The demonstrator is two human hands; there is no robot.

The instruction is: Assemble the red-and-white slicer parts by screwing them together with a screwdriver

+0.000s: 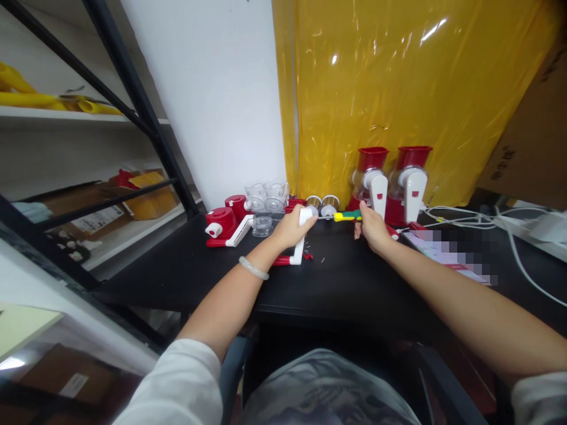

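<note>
We see left hand (292,228) gripping white crank handle (299,249), angular, red grip at lower end. Screwdriver (348,216), yellow-green grip, metal shaft, runs level between hands; right hand (374,230) grasps its green end; tip hidden by left fingers, contact we cannot tell. Around: red bases (222,222) left of left hand; clear plastic cups (256,198) behind it; small red piece (309,256), screws just below it; metal drums (313,205) close behind shaft, crowding; two red-white graters (414,195) beyond right hand.
</note>
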